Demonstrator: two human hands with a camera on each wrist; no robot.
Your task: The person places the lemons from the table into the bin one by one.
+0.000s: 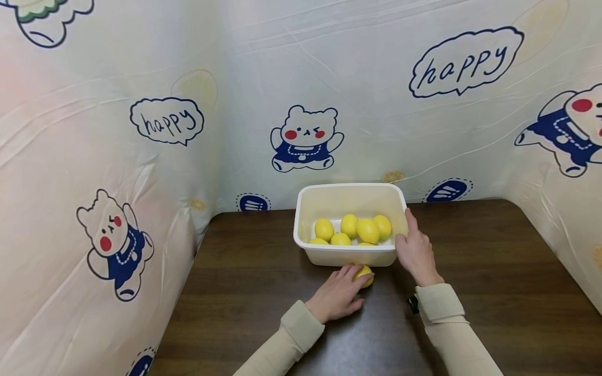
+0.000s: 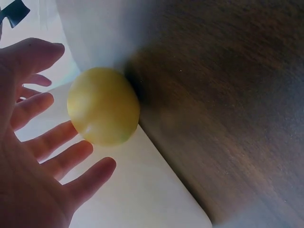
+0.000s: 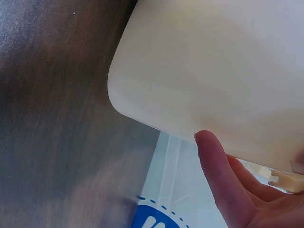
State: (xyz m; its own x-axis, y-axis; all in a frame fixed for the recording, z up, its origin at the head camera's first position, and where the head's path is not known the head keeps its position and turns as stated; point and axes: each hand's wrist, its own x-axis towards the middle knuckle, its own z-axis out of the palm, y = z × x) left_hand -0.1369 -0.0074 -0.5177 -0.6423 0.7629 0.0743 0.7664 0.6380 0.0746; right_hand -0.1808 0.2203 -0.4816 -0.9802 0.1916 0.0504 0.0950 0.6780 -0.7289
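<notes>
A cream plastic bin [image 1: 348,255] stands at the back of the table with several yellow lemons [image 1: 367,230] inside. In front of it, close to its near wall, is another lemon [image 1: 366,278]. My left hand [image 1: 336,293] reaches over this lemon with fingers spread. In the left wrist view the lemon [image 2: 103,106] is beside the fingertips, not enclosed by them. My right hand [image 1: 417,254] grips the bin's right side near the front corner. The right wrist view has a finger [image 3: 213,166] against the bin's outer wall [image 3: 190,76]; part of that hand is hidden.
The dark wooden table [image 1: 244,303] spreads to both sides of the bin. A pale printed cloth [image 1: 376,136] hangs behind the table and along its sides, close to the bin's back edge.
</notes>
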